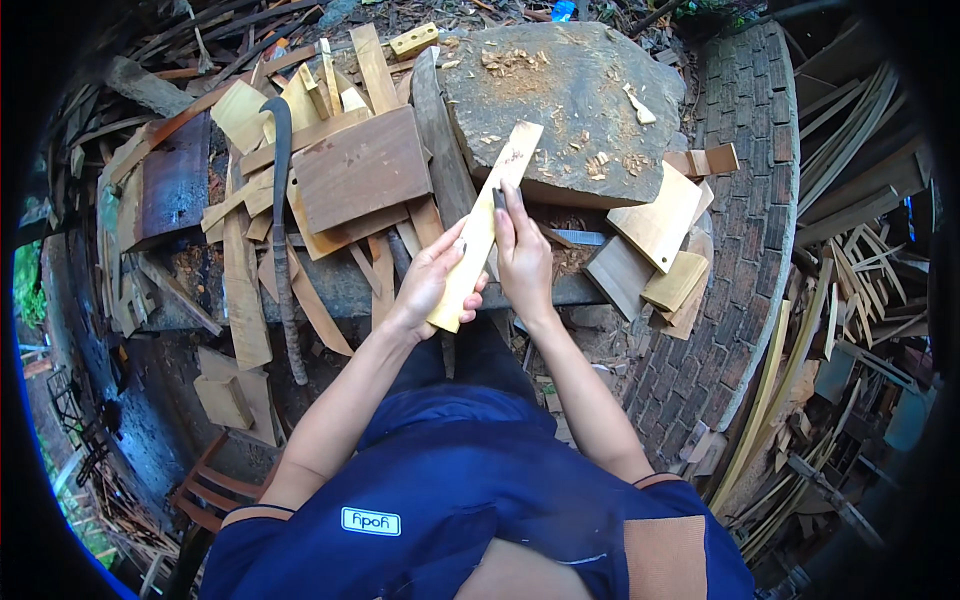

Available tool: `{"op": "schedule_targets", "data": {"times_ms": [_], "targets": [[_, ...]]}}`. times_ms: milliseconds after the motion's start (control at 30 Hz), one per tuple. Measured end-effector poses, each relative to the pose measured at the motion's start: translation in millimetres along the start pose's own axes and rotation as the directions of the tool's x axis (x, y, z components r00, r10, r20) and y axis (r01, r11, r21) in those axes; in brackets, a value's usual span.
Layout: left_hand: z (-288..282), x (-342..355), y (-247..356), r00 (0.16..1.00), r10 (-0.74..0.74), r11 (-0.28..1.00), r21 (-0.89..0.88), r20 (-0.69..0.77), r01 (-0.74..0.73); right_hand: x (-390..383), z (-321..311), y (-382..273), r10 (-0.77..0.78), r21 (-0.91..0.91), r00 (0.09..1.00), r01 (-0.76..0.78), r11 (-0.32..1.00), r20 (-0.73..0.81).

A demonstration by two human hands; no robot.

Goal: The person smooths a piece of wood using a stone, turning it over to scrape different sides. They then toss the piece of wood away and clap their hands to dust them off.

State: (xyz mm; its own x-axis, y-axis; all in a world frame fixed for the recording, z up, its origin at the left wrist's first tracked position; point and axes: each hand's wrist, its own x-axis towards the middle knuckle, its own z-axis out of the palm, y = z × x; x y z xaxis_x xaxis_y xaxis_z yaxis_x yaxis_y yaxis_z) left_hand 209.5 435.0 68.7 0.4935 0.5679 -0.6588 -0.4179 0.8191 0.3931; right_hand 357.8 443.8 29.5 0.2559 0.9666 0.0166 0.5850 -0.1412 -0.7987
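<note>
The left hand (430, 288), wrapped around the pale wood strip (480, 228), steadies it toward one o'clock; the right hand (524, 262) pinches a dark object (500, 198), possibly a tool.

A pale-yellow wooden strip (481, 232) slants away rightward, a small dark object (499, 198) at its right edge.

1. A rough woodworking workshop, seemingly open-air (greenery (30, 290) shows at the far left).
2. Shavings (515, 63) litter a thick chopping block (560, 105).
3. Board offcuts (365, 170) lie heaped around a billhook (281, 205).
4. Wooden strips (868, 265) pile up beyond the brickwork (740, 180).
</note>
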Motion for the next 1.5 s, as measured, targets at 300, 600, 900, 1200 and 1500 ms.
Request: {"op": "schedule_targets", "data": {"times_ms": [300,600,900,1200,1500], "targets": [[14,11,-8,0.999,0.036,0.997,0.074,-0.003,-0.035,50,-5,14,0.016,-0.191,0.999,-0.009,0.981,0.037],[13,10,-9,0.999,0.017,0.999,-0.043,0.041,-0.015,44,-5,0,-0.01,0.005,1.0,0.01,1.0,-0.007],[-5,4,0,0.999,0.009,0.995,-0.104,0.032,-0.006,-20,-5,-24,0.104,0.157,0.986,-0.124,0.98,0.13],[0,12,-8,0.997,-0.009,0.999,-0.041,0.076,0.012,40,4,8,-0.007,-0.046,1.0,0.007,0.999,0.005],[0,14,-1,0.995,-0.011,0.998,0.056,0.101,0.006,63,5,13,0.006,-0.011,0.997,-0.007,1.0,-0.071]]}}
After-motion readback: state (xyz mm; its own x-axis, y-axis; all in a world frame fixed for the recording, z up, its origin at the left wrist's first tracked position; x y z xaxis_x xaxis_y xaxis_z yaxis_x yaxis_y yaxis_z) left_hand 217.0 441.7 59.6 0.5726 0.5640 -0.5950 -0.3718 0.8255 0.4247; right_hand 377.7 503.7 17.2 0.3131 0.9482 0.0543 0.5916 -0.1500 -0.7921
